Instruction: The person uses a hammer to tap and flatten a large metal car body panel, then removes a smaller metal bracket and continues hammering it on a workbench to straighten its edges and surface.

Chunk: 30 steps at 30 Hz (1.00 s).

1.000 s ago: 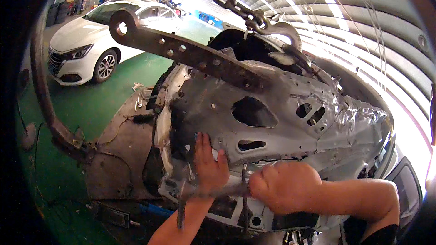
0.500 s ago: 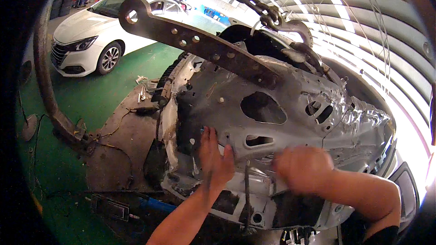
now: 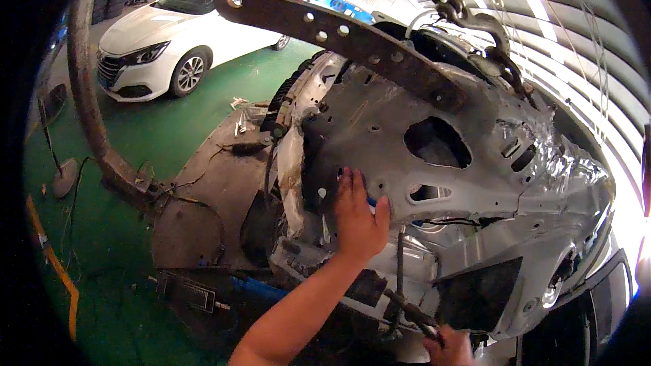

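Compared with half a second ago, the right hand (image 3: 449,349) has dropped from above the crumpled grey panel (image 3: 366,129) to the lower edge, where its fingers are wrapped round a dark, long-handled tool (image 3: 412,310); whether the tool's far end touches anything, I cannot tell. The left hand (image 3: 363,224) stays on the same patch of panel, fingers straight and released, laid flat; a sliver of something blue shows between thumb and forefinger, too hidden to name. The panel, now farther right in view, is bare scuffed metal with a ragged round hole and a rounded slot. Above lie a rusty flat bar (image 3: 339,35) pierced with round holes and a thick-linked chain (image 3: 447,5)
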Tool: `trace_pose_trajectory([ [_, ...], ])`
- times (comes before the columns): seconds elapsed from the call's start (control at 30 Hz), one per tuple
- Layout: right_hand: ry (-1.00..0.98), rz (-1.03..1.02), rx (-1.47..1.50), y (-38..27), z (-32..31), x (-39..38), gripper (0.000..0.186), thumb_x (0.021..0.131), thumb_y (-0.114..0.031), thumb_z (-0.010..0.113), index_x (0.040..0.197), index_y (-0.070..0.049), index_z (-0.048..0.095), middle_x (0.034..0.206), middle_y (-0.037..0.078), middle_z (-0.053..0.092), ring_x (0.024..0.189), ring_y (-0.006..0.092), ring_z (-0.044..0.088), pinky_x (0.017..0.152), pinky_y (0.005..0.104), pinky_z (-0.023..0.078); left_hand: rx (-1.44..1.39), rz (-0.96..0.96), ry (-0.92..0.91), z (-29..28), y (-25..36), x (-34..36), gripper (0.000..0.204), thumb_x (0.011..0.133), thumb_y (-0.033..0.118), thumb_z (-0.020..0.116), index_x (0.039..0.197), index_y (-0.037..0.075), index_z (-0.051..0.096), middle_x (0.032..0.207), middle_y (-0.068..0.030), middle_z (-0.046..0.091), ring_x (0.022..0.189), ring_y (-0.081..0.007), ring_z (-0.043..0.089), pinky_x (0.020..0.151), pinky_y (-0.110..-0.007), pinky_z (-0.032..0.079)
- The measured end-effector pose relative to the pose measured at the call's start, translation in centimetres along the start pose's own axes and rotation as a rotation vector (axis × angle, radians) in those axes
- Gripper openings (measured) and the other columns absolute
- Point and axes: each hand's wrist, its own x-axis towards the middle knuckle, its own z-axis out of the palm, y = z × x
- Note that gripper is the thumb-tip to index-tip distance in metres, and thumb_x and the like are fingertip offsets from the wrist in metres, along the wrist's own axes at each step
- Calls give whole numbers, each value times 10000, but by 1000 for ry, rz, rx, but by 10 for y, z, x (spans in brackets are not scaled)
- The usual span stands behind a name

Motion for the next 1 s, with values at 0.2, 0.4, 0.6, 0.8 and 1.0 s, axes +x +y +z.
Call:
trace_pose_trajectory([
  [0.2,96,245,382,18,97,-53,277,909,-251,612,880,25,617,746,240,613,713,406,606,633,429,475,123,71,-28,-17,23,44,756,975,392,453,1423,-166,211,1493,-397,153,1414,-506,160,1170,-499,137],
  [0.4,2,377,484,36,128,-76,309,896,-291,644,974,8,652,799,226,649,706,335,623,656,429,482,123,69,-117,-1,52,45,861,984,475,413,1438,-182,93,1510,-401,52,1436,-498,72,1179,-499,92],
  [0.6,27,332,524,40,133,-76,324,883,-303,657,971,10,649,789,231,647,702,312,625,649,428,480,144,130,-177,-8,46,31,851,977,441,448,1442,-174,89,1521,-379,69,1440,-483,81,1182,-487,98],
  [0.8,59,277,463,49,144,-77,307,879,-292,650,916,12,640,745,208,642,679,289,622,638,434,482,115,172,-211,-19,44,30,824,956,390,498,1466,-129,111,1534,-345,110,1442,-464,119,1178,-499,108],
  [1.0,-71,159,687,30,57,-53,245,912,-261,589,991,-38,654,723,101,659,644,222,636,601,387,507,80,265,-208,-39,7,6,860,901,381,583,1463,-112,158,1538,-310,165,1433,-458,166,1170,-495,150],
])
